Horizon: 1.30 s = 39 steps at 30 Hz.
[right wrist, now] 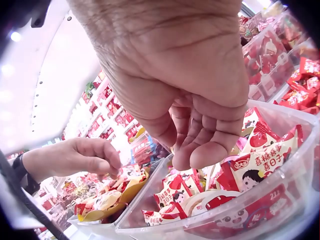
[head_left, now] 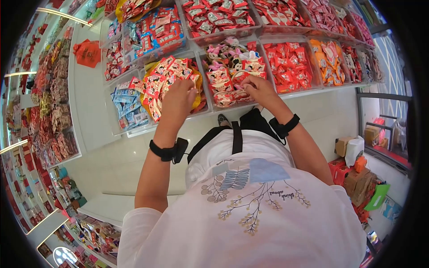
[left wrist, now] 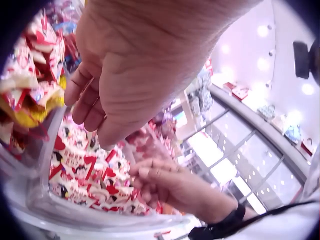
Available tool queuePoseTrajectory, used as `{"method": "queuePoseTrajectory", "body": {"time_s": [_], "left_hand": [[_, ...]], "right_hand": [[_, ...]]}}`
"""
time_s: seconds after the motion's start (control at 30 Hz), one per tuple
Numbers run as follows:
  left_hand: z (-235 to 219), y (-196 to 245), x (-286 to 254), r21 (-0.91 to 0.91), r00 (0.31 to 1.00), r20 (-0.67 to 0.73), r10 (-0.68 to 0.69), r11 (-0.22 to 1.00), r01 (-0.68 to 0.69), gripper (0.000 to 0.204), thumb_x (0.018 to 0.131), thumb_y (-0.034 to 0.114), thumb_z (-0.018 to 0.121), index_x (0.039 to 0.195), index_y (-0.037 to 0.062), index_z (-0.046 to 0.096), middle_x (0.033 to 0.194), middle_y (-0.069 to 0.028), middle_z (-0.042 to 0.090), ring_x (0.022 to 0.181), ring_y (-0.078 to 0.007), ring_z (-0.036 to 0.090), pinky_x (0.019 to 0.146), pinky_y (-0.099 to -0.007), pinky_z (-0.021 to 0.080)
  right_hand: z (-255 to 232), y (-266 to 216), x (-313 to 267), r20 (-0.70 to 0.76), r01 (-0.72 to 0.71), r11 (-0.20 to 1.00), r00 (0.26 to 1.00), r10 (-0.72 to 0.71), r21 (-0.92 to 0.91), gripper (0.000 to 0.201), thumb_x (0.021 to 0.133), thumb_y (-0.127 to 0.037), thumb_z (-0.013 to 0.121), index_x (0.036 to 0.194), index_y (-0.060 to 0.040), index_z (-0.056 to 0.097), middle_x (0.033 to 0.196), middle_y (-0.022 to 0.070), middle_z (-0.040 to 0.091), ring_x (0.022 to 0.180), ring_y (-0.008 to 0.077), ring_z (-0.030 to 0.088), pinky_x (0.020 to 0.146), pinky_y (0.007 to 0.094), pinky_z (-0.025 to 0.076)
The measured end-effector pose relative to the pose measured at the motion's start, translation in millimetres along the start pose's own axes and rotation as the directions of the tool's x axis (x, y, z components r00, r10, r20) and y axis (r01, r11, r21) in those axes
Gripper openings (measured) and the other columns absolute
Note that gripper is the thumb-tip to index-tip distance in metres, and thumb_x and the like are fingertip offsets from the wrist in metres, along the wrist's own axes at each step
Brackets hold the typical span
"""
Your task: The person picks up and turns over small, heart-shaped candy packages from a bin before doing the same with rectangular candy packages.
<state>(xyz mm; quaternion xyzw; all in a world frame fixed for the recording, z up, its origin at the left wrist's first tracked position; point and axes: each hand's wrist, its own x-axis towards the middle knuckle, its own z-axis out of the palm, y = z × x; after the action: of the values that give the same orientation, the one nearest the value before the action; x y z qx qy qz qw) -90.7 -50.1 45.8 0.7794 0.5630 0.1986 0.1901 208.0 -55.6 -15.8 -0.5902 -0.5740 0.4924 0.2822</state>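
Seemingly both hands hover over candy packets (head_left: 222, 85), left hand (head_left: 178, 100) grip curled, right hand (head_left: 258, 89) grip curled, holds unclear; packets' axes jumbled

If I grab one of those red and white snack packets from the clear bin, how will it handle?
Probably light and floppy: the packets look like thin printed film pouches lying loosely heaped. Likely slippery too, since the wrappers shine. In the clear bin neighbours may shift when one is pulled.

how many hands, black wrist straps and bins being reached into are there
hands: 2 (left hand, right hand)
black wrist straps: 2 (left strap, right strap)
clear bins under the hands: 2 (left bin, right bin)
total: 6
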Motion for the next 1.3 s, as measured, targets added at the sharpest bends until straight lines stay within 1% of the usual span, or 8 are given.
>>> {"method": "queuePoseTrajectory", "body": {"time_s": [0.17,0.3,0.4,0.63,0.93,1.1,1.2,1.3], "left_hand": [[-25,-81,-51,0.003,0.915,-0.258,-0.311,0.946,0.323,0.031,0.095,0.025,0.067,0.113,0.0013,0.061,0.102,-0.0168,0.066,0.09,-0.0328,0.066,0.079,-0.0434,0.053],[-17,-109,-77,-0.04,0.79,-0.192,-0.583,0.809,0.587,0.055,0.091,0.041,0.071,0.119,-0.0051,0.058,0.104,-0.0207,0.066,0.092,-0.0325,0.066,0.077,-0.0427,0.054],[-12,-100,-79,-0.079,0.731,-0.171,-0.66,0.749,0.658,0.065,0.087,0.047,0.073,0.121,-0.0051,0.058,0.106,-0.0213,0.066,0.094,-0.0324,0.066,0.078,-0.0424,0.054],[-6,-97,-77,0.094,0.772,-0.18,-0.609,0.771,0.63,0.063,0.083,0.043,0.076,0.121,-0.005,0.058,0.106,-0.0226,0.068,0.094,-0.0325,0.069,0.08,-0.0422,0.054],[-8,-98,-83,0.171,0.858,-0.213,-0.467,0.847,0.504,0.038,0.088,0.032,0.067,0.112,0.0045,0.058,0.1,-0.0183,0.067,0.082,-0.039,0.068,0.069,-0.0481,0.055],[-18,-80,-90,0.281,0.871,-0.237,-0.43,0.828,0.485,0.03,0.092,0.025,0.065,0.112,0.0047,0.058,0.105,-0.0164,0.066,0.089,-0.0384,0.067,0.07,-0.0482,0.054],[-22,-85,-98,0.3,0.863,-0.257,-0.434,0.813,0.499,0.027,0.093,0.023,0.064,0.114,0.005,0.058,0.106,-0.0171,0.066,0.09,-0.0386,0.067,0.07,-0.0487,0.054],[-32,-91,-107,0.223,0.85,-0.262,-0.457,0.828,0.514,0.022,0.095,0.018,0.06,0.111,0.0035,0.06,0.106,-0.0181,0.067,0.089,-0.0383,0.067,0.073,-0.0473,0.054]], "right_hand": [[8,-12,5,0.055,0.049,0.999,0.997,-0.05,0.021,0.013,0.093,-0.011,0.061,0.098,0.0001,0.065,0.079,0.0074,0.063,0.072,0.013,0.057,0.067,0.0313,0.047],[13,-21,6,0.096,0.076,0.997,0.993,-0.074,-0.016,0.013,0.094,-0.011,0.06,0.098,0.0007,0.064,0.078,0.007,0.063,0.072,0.013,0.057,0.067,0.031,0.047],[15,-19,8,0.126,0.074,0.997,0.99,-0.069,-0.036,0.013,0.094,-0.011,0.06,0.099,0.0008,0.064,0.078,0.0068,0.062,0.072,0.0131,0.057,0.067,0.0308,0.047],[20,-18,7,0.121,0.095,0.995,0.988,-0.091,-0.023,0.015,0.093,-0.012,0.059,0.098,0.0013,0.064,0.078,0.0077,0.062,0.071,0.0135,0.057,0.066,0.0313,0.047],[12,-22,0,0.129,0.088,0.996,0.988,-0.084,-0.027,0.014,0.094,-0.012,0.058,0.099,-0.0003,0.064,0.083,0.0089,0.066,0.075,0.0162,0.062,0.068,0.0316,0.049],[11,-25,-2,0.107,0.085,0.996,0.991,-0.084,-0.003,0.014,0.095,-0.013,0.058,0.099,-0.0003,0.064,0.086,0.0111,0.068,0.078,0.0193,0.065,0.071,0.0337,0.051],[14,-14,3,0.099,0.135,0.991,0.986,-0.132,-0.026,0.015,0.095,-0.013,0.059,0.103,-0.0013,0.065,0.082,0.0027,0.062,0.074,0.0089,0.055,0.065,0.0275,0.046],[15,-12,5,0.113,0.146,0.989,0.983,-0.145,0.001,0.014,0.096,-0.012,0.058,0.103,-0.0021,0.065,0.087,0.0028,0.066,0.077,0.0087,0.058,0.065,0.0263,0.048]]}}
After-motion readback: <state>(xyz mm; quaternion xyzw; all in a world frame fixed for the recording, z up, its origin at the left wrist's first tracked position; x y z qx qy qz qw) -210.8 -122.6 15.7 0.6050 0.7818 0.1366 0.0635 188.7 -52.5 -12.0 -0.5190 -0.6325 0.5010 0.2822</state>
